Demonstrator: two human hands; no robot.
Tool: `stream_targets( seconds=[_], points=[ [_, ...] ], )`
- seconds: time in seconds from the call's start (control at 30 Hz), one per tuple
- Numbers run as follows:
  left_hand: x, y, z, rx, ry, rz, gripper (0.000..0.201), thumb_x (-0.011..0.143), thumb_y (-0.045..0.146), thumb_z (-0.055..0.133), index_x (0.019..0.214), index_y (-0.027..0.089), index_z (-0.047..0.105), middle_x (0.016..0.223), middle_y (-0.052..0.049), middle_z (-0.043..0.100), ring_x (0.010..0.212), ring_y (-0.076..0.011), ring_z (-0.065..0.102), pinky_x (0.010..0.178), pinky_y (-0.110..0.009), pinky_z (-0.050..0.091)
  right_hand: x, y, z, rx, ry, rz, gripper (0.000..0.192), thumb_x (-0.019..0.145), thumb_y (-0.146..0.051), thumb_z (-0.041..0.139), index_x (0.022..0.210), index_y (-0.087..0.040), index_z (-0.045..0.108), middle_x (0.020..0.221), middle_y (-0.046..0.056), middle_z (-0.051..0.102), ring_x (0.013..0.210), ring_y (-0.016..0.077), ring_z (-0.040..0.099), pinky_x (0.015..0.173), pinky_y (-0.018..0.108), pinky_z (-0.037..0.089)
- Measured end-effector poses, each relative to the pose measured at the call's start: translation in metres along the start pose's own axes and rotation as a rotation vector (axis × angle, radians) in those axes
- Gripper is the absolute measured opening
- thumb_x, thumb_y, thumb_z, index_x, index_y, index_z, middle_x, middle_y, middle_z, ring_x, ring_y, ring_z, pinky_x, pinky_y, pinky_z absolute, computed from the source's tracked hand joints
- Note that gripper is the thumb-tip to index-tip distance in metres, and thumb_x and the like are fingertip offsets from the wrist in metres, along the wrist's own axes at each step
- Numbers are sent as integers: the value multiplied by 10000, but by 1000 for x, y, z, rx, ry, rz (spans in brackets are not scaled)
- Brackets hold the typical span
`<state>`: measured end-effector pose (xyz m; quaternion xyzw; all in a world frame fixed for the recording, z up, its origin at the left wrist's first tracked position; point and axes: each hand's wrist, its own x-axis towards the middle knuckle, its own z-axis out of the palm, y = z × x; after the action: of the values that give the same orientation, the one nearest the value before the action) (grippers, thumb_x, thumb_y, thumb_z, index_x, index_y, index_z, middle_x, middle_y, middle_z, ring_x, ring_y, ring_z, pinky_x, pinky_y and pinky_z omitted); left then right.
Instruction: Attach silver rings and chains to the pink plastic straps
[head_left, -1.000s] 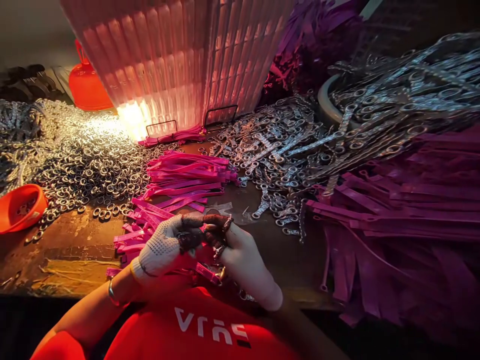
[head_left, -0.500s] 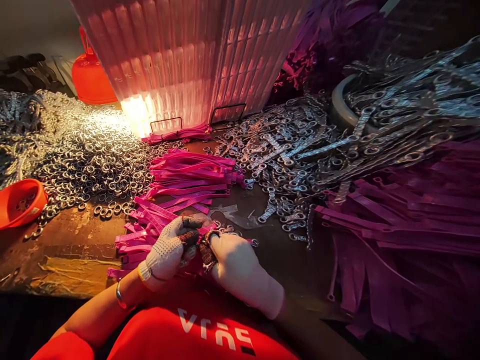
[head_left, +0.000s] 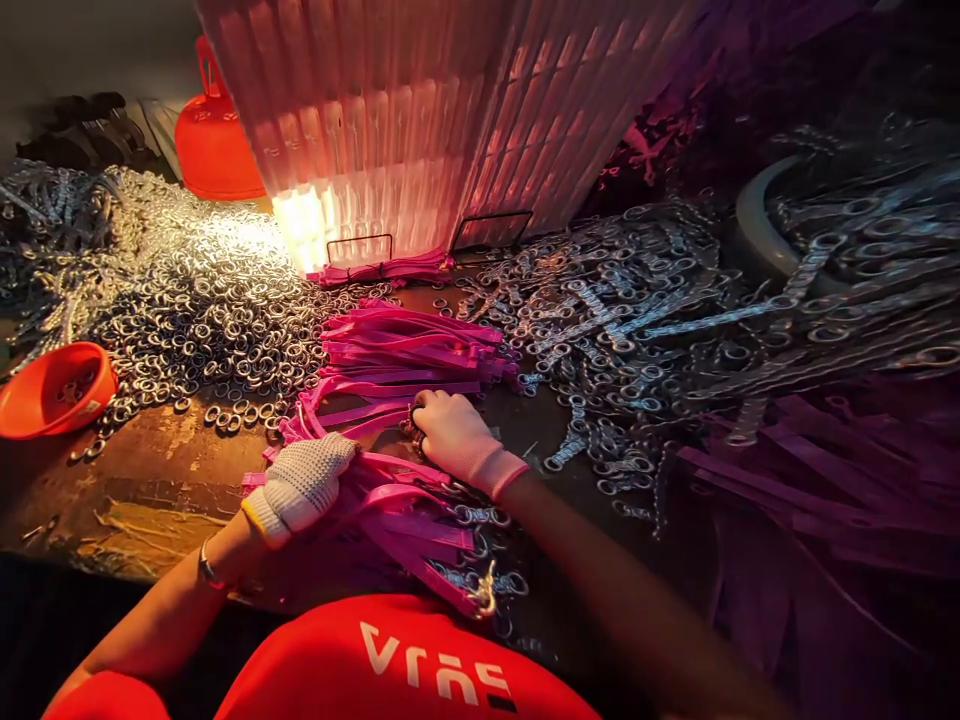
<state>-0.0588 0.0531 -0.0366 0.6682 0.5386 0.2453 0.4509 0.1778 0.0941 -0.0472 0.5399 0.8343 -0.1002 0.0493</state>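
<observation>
My left hand (head_left: 309, 482), in a white dotted glove, is closed round a bundle of pink straps (head_left: 420, 530). Their free ends fan out to the right and toward me, with metal rings and clasps (head_left: 484, 590) among them. My right hand (head_left: 456, 435), also gloved, lies at the table's middle with its fingers curled. Dark fingertips hide whatever may be in its grip. Just beyond it is a pile of loose pink straps (head_left: 412, 345).
Metal rings (head_left: 240, 330) are heaped at the left, beside an orange bowl (head_left: 56, 390). A red lamp (head_left: 217, 150) stands behind them by a ribbed translucent panel (head_left: 390, 120). Metal-ringed strips (head_left: 600, 290) cover the right, above dark purple straps (head_left: 810, 470).
My hands were together over the pink straps; now they are apart. The right hand has moved forward, and the left slightly back and left. The bundle with its metal ends has come into sight.
</observation>
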Motion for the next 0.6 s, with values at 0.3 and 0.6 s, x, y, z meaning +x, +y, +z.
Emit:
stream_targets(
  seconds=[0.3, 0.6],
  points=[
    [-12, 41, 23, -934, -234, -416, 254, 876, 272, 630, 1095, 149, 667, 876, -69, 727, 360, -1, 285, 335, -159, 210, -70, -15, -55, 322, 131, -135, 135, 886, -164, 567, 836, -162, 692, 993, 80, 691, 855, 176, 608, 736, 282, 398],
    [4, 42, 3, -1314, -123, -496, 231, 973, 112, 398, 1008, 165, 619, 455, 84, 317, 317, -40, 173, 297, -113, 126, -134, -47, -35, 438, 55, -209, 98, 816, -155, 614, 741, -203, 655, 842, 39, 671, 702, 145, 585, 641, 257, 412]
  ],
)
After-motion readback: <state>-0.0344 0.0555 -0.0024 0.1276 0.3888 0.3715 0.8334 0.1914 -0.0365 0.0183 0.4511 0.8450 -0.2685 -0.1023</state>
